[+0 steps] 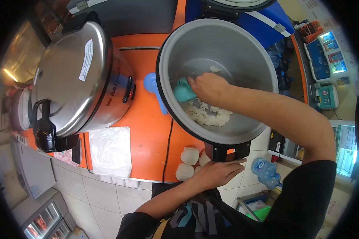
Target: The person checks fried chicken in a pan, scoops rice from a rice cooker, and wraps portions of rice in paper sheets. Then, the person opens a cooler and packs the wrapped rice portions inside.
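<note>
Inside a large open rice cooker [211, 38] with a grey inner pot, my right hand [211, 88] grips a teal scoop [183, 91] against the left wall. Cooked white rice [209, 118] lies in a clump on the pot's near floor, with a small bit farther back. My left hand [221, 174] has its fingers stretched out just below the cooker's black front latch [229, 151]; whether it touches the latch I cannot tell. Beside that hand sit several white rounded packs [184, 172]. A light blue plastic utensil [150, 83] lies left of the cooker, partly hidden by its rim.
A closed steel rice cooker [73, 79] stands on the orange table [145, 131] to the left. Clear plastic bags [110, 151] lie at the front edge, and a black cord [168, 151] crosses the tabletop. A blue water jug [266, 173] is on the floor at right.
</note>
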Available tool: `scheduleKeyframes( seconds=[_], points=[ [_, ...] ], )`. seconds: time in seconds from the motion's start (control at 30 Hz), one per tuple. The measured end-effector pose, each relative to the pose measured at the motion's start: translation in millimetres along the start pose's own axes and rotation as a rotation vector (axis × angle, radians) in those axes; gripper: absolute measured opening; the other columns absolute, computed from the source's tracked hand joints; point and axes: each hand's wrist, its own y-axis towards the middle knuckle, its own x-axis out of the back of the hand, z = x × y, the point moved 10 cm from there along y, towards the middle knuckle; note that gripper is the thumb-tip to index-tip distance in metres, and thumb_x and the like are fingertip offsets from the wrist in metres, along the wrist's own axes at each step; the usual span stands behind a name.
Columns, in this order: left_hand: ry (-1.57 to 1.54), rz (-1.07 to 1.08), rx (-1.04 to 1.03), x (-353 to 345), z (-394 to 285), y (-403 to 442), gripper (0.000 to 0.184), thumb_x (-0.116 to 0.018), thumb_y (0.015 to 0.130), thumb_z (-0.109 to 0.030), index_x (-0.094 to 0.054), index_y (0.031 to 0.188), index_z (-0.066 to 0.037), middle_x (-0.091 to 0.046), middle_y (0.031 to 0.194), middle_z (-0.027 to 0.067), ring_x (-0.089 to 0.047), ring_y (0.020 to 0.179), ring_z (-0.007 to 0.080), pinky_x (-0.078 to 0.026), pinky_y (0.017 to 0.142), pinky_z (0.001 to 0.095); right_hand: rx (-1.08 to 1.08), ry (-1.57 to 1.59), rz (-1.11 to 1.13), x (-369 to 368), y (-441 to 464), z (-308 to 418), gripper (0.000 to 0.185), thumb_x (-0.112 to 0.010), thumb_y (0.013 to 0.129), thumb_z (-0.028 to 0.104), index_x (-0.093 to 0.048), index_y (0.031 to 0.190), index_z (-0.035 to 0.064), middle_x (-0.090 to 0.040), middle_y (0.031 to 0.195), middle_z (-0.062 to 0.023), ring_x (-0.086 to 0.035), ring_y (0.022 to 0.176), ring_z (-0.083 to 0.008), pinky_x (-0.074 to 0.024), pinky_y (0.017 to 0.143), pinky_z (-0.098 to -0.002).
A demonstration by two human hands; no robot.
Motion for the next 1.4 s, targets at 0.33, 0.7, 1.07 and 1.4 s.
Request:
scheduleKeyframes(
  seconds=[0.33,0.7,1.07,1.4],
  points=[
    [0.069,0.028,0.04,2.2,0.6,-1.3,0.021,-0.057,0.095,-0.027,-0.07,0.105,-0.014,-0.065,0.123,-0.0048,-0.071,0.076,0.0198,-0.057,0.056,0.0327,0.036,0.106,0.136,-39.6,-25.1,-25.2,0.037,-0.051,0.089,0.01,-0.058,0.125,0.0086,-0.07,0.094,-0.0178,-0.07,0.085,-0.0324,-0.0566,0.075,-0.0428],
    [0.07,0.037,0.048,0.0,1.9,-1.6,0.021,-0.056,0.095,-0.028,-0.07,0.103,-0.015,-0.066,0.122,-0.0071,-0.071,0.08,0.0179,-0.058,0.06,0.0319,0.326,-0.159,0.097,-31.8,-62.7,-5.5,0.056,-0.058,0.087,0.012,-0.048,0.141,0.0195,-0.066,0.101,-0.0143,-0.071,0.081,-0.0293,-0.0587,0.071,-0.0388],
    [0.079,0.09,0.067,-0.1,1.8,-1.6,0.021,-0.057,0.095,-0.029,-0.07,0.103,-0.015,-0.065,0.123,-0.0071,-0.07,0.081,0.0179,-0.057,0.058,0.0312,0.008,-0.068,0.344,-39.1,-83.2,-49.8,0.033,-0.054,0.087,0.008,-0.06,0.119,0.0023,-0.069,0.095,-0.0204,-0.07,0.087,-0.0328,-0.0578,0.074,-0.0398],
    [0.074,0.104,0.093,-2.3,4.8,-2.5,0.021,-0.056,0.095,-0.029,-0.069,0.105,-0.016,-0.064,0.125,-0.0069,-0.071,0.082,0.0184,-0.058,0.059,0.0337,-0.378,0.022,-0.06,-42.8,-11.7,-123.9,0.053,-0.052,0.086,0.005,-0.041,0.135,-0.0107,-0.069,0.091,-0.0205,-0.07,0.085,-0.0318,-0.0572,0.069,-0.0387]
  ],
)
